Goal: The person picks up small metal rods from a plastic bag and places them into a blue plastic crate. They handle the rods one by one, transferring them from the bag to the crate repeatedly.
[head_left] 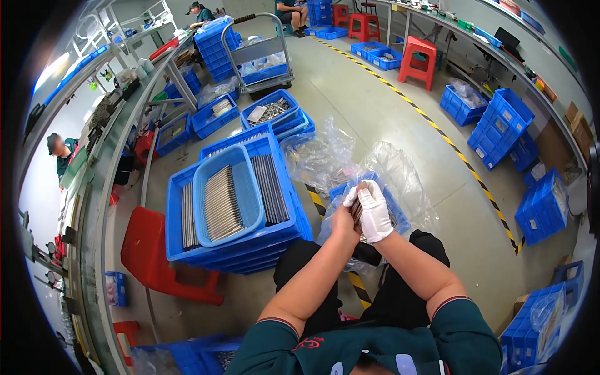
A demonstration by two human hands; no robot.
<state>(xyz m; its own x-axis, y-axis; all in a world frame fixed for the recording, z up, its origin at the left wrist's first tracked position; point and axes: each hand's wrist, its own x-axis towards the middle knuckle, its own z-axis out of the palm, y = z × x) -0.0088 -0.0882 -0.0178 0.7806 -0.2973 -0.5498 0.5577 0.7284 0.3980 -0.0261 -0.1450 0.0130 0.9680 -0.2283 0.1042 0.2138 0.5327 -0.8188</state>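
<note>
My left hand [344, 221] and my right hand [375, 217], the latter in a white glove, are together in front of my knees. Both are closed around a bunch of thin metal rods [357, 212], mostly hidden by my fingers. Directly below them is a blue bin [397, 211] lined with clear plastic, with more metal pieces partly visible inside. To the left, a light blue tray [252, 215] holds a neat row of slim metal rods [220, 203]. That tray rests on a stack of blue crates [244, 259], whose top crate holds darker rods [270, 187] on either side.
A red stool [145, 240] stands left of the crates. Crumpled clear plastic [325, 153] lies beyond my hands. A hand cart [259, 53] stands further off. Stacked blue crates [500, 128] line the right, past yellow-black floor tape [437, 128]. Other people work at the far left.
</note>
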